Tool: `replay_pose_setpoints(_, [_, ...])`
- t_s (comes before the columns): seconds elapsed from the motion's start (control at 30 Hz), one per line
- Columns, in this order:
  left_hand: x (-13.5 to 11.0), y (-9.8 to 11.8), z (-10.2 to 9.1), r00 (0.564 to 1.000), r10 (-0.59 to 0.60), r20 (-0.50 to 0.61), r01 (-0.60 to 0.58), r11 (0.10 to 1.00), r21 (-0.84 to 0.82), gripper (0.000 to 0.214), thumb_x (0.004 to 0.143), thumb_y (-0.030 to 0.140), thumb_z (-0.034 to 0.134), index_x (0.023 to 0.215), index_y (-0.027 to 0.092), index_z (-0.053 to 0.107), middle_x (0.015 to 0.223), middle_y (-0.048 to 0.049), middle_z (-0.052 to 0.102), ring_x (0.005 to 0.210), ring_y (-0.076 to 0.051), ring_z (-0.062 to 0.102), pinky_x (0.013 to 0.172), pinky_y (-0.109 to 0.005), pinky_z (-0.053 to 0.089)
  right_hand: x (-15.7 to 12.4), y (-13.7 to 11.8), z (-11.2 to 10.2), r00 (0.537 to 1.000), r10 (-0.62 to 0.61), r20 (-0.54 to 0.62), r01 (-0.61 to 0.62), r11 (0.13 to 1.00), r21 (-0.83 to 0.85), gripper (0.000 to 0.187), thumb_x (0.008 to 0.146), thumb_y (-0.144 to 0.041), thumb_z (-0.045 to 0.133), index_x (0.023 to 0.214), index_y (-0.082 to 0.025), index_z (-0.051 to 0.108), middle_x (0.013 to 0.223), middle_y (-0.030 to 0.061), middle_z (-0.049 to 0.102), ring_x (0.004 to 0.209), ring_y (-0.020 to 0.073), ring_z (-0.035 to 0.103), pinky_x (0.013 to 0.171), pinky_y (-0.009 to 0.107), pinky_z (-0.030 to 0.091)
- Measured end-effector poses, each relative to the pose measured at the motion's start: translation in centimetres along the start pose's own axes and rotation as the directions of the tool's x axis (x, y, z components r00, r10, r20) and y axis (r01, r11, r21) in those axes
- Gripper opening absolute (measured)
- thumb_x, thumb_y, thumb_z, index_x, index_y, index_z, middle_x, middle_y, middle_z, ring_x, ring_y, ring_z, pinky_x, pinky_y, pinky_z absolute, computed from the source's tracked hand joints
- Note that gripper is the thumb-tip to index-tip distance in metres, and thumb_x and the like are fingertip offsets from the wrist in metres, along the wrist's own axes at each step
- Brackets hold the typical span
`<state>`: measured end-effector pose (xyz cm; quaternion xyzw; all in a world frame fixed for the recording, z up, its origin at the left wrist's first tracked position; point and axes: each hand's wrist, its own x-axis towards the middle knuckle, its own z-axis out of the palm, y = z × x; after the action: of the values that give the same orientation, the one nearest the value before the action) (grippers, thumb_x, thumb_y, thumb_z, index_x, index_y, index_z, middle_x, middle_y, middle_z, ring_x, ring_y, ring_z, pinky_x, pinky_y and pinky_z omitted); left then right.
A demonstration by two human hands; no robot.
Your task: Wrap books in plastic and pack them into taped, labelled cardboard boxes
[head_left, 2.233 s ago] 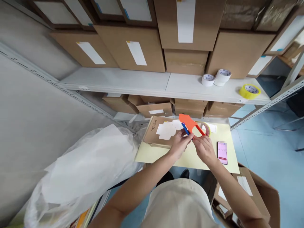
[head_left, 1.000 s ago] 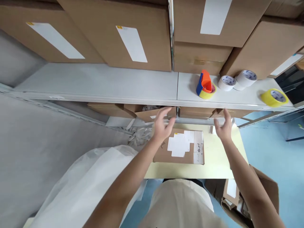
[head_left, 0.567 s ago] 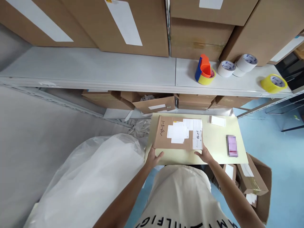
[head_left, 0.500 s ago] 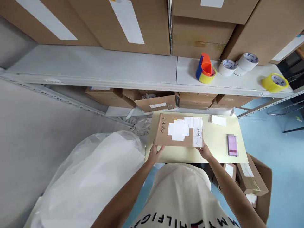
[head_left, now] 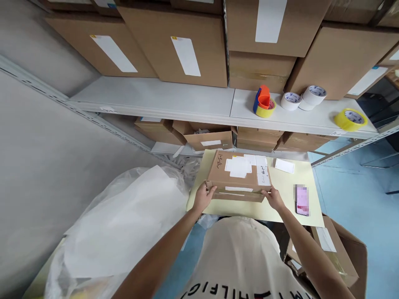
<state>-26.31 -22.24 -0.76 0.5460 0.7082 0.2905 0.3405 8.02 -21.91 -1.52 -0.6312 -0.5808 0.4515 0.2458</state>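
Observation:
A brown cardboard box is held between my two hands above the pale yellow table. White labels and handwritten marks cover part of its top. Its near side, with white strips and tape, faces me. My left hand grips the near left corner, thumb along the front. At the near right corner my right hand is closed on the box, fingers partly hidden behind it. I cannot tell whether the box's far edge touches the table.
Right of the box lie a phone and a white card. Tape rolls and a tape dispenser stand on the shelf. A large plastic bag bulges at left; an open carton sits at lower right.
The box's near edge has tipped up, so its front side now shows. Both hands stay on its near corners. The camera view has shifted, showing more of the upper shelf.

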Motion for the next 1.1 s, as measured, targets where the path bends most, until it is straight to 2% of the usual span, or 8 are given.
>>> replay_pose_setpoints(0.13, [0.0, 4.5, -0.4, 0.999, 0.030, -0.021, -0.030, 0.999, 0.014, 0.037, 0.088, 0.050, 0.047, 0.105, 0.021, 0.063, 0.097, -0.0059, 0.075, 0.085, -0.021, 0.070, 0.077, -0.029, 0.053, -0.4, -1.7, -3.3, 0.987, 0.113, -0.115, -0.135, 0.969, -0.207, 0.043, 0.092, -0.057, 0.040, 0.101, -0.021, 0.063, 0.099, 0.0123, 0.075, 0.092, 0.0307, 0.071, 0.079, 0.040, 0.054])
replay_pose_setpoints(0.27, [1.1, 7.1, -0.3, 0.997, -0.035, 0.074, 0.026, 0.991, 0.128, 0.034, 0.084, 0.052, 0.053, 0.089, 0.021, 0.066, 0.088, -0.0049, 0.075, 0.081, -0.022, 0.069, 0.076, -0.030, 0.051, -0.1, -3.3, -4.9, 0.963, 0.238, -0.126, -0.268, 0.894, -0.360, 0.052, 0.095, -0.060, 0.031, 0.092, -0.021, 0.064, 0.094, 0.0151, 0.075, 0.092, 0.0331, 0.071, 0.076, 0.040, 0.050])
replay_pose_setpoints(0.4, [2.0, 7.1, 0.3, 0.979, -0.119, 0.164, 0.086, 0.977, 0.197, 0.030, 0.077, 0.049, 0.066, 0.087, 0.021, 0.067, 0.097, -0.0067, 0.075, 0.096, -0.026, 0.070, 0.082, -0.031, 0.051, 0.6, -4.0, -4.7, 0.960, 0.267, -0.081, -0.277, 0.880, -0.386, 0.057, 0.089, -0.066, 0.044, 0.112, -0.017, 0.063, 0.109, 0.0181, 0.073, 0.103, 0.0356, 0.069, 0.082, 0.042, 0.050])
replay_pose_setpoints(0.53, [2.6, 6.1, 1.3, 0.982, -0.112, 0.152, 0.073, 0.967, 0.243, 0.038, 0.073, 0.050, 0.073, 0.094, 0.018, 0.066, 0.106, -0.0116, 0.073, 0.105, -0.029, 0.068, 0.088, -0.034, 0.051, 1.4, -4.3, -3.7, 0.957, 0.277, -0.081, -0.285, 0.863, -0.417, 0.080, 0.079, -0.063, 0.063, 0.139, -0.014, 0.044, 0.120, 0.0211, 0.069, 0.110, 0.0381, 0.067, 0.087, 0.045, 0.050])
replay_pose_setpoints(0.77, [3.4, 5.0, 2.5, 0.980, -0.167, 0.109, 0.143, 0.970, 0.197, 0.061, 0.070, 0.047, 0.078, 0.119, 0.016, 0.056, 0.123, -0.0164, 0.066, 0.118, -0.032, 0.062, 0.097, -0.040, 0.049, 2.0, -2.8, -3.1, 0.968, 0.233, -0.097, -0.252, 0.908, -0.334, 0.088, 0.078, -0.067, 0.062, 0.146, -0.018, 0.036, 0.124, 0.0197, 0.068, 0.111, 0.0376, 0.067, 0.088, 0.049, 0.050])
replay_pose_setpoints(0.93, [2.4, 5.2, 2.2, 1.000, -0.003, -0.023, 0.007, 0.978, 0.208, 0.095, 0.067, 0.042, 0.080, 0.145, 0.013, 0.035, 0.147, -0.0239, 0.044, 0.141, -0.036, 0.041, 0.114, -0.049, 0.037, 1.5, -1.8, -3.0, 0.968, 0.241, -0.064, -0.249, 0.921, -0.299, 0.097, 0.079, -0.072, 0.057, 0.153, -0.016, 0.028, 0.135, 0.0212, 0.061, 0.120, 0.0369, 0.062, 0.094, 0.049, 0.048])
replay_pose_setpoints(1.03, [1.8, 6.6, 2.1, 0.990, 0.138, -0.027, -0.125, 0.951, 0.284, 0.092, 0.072, 0.044, 0.076, 0.148, 0.016, 0.033, 0.155, -0.0235, 0.035, 0.147, -0.039, 0.029, 0.117, -0.056, 0.030, 1.6, -0.6, -3.4, 0.976, 0.214, -0.052, -0.220, 0.953, -0.211, 0.089, 0.087, -0.070, 0.045, 0.155, -0.015, 0.026, 0.139, 0.0207, 0.057, 0.118, 0.0329, 0.063, 0.097, 0.048, 0.047])
replay_pose_setpoints(1.1, [1.9, 8.4, 2.6, 0.977, 0.213, -0.007, -0.199, 0.921, 0.336, 0.086, 0.075, 0.045, 0.074, 0.147, 0.016, 0.037, 0.157, -0.0226, 0.033, 0.148, -0.041, 0.026, 0.118, -0.059, 0.027, 2.1, 1.0, -4.3, 0.977, 0.187, -0.098, -0.200, 0.969, -0.148, 0.078, 0.093, -0.065, 0.036, 0.152, -0.016, 0.033, 0.136, 0.0189, 0.061, 0.111, 0.0293, 0.066, 0.096, 0.047, 0.049])
